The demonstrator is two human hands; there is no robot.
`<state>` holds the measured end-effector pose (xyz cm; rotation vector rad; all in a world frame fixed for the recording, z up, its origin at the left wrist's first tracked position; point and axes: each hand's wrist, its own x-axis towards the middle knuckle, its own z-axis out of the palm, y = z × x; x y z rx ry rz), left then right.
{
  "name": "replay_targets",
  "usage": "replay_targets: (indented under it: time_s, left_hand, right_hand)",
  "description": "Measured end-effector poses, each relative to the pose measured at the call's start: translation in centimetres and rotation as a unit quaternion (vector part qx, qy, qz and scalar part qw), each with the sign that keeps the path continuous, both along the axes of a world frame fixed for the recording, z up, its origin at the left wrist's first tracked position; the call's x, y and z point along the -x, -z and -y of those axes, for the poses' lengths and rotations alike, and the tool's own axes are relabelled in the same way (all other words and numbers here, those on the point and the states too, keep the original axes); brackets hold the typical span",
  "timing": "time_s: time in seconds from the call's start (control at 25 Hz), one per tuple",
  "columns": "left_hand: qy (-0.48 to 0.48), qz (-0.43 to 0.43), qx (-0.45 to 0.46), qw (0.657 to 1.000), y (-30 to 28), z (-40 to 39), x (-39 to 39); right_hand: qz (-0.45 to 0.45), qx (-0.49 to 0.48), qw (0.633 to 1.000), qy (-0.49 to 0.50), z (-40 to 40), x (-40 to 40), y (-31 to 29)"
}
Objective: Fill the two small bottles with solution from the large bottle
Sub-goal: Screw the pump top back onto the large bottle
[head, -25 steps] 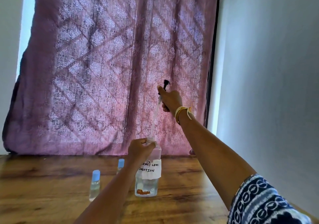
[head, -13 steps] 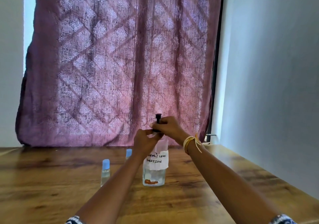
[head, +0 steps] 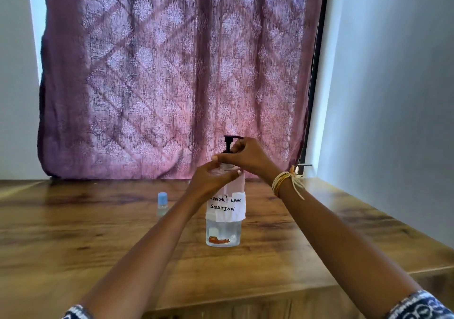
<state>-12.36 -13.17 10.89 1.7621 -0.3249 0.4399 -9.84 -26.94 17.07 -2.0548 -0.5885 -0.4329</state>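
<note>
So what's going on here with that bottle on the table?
A person is working at the large bottle, labelled "contact lens solution", which stands upright on the wooden table. The left hand grips the bottle's shoulder, while the right hand holds the black pump top at the neck. One small bottle with a blue cap stands capped behind the left forearm; a second is not visible. Nothing is being poured at this moment.

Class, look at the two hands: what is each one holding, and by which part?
The left hand grips the clear large labelled bottle at its shoulder. The right hand pinches the black pump top at its collar.
</note>
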Motion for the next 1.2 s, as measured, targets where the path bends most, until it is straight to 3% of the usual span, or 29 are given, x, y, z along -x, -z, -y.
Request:
replay_targets:
  time_s: [0.12, 0.2, 0.28, 0.44, 0.52, 0.72, 1.0, 1.08, 1.2]
  left_hand:
    - [-0.004, 0.018, -0.014, 1.0, 0.6, 0.2, 0.2]
    - [-0.022, 0.021, -0.011, 0.999, 0.8, 0.3, 0.2]
    - [-0.041, 0.023, -0.018, 0.999, 1.0, 0.4, 0.0]
    - [-0.063, 0.036, -0.023, 0.997, 1.3, 0.5, -0.2]
    - [-0.061, 0.044, -0.03, 0.997, 1.3, 0.5, -0.3]
    - [-0.071, 0.039, -0.024, 0.996, 1.5, 0.4, -0.7]
    - [-0.077, 0.056, -0.021, 0.995, 1.5, 0.7, -0.4]
    - [-0.075, 0.055, -0.025, 0.995, 1.5, 0.7, -0.3]
    - [-0.08, 0.053, -0.019, 0.995, 1.5, 0.8, -0.2]
  right_hand:
    - [-0.072, -0.048, 0.991, -0.102, 0.4, -0.1, 0.3]
    - [-0.171, -0.156, 0.948, -0.218, 1.4, -0.1, 0.1]
    - [-0.181, -0.177, 0.929, -0.27, 2.0, -0.3, 0.0]
    - [-0.073, -0.113, 0.983, -0.126, 0.7, -0.1, 0.2]
    - [-0.071, -0.106, 0.986, -0.109, 0.1, 0.1, 0.3]
    - [-0.136, -0.122, 0.956, -0.231, 1.1, 0.3, 0.2]
    - [-0.022, -0.07, 0.996, -0.058, -0.4, 0.2, 1.0]
    - [-0.036, -0.05, 0.995, -0.08, -0.8, 0.3, 1.0]
    - [-0.148, -0.121, 0.959, -0.209, 0.2, 0.4, 0.1]
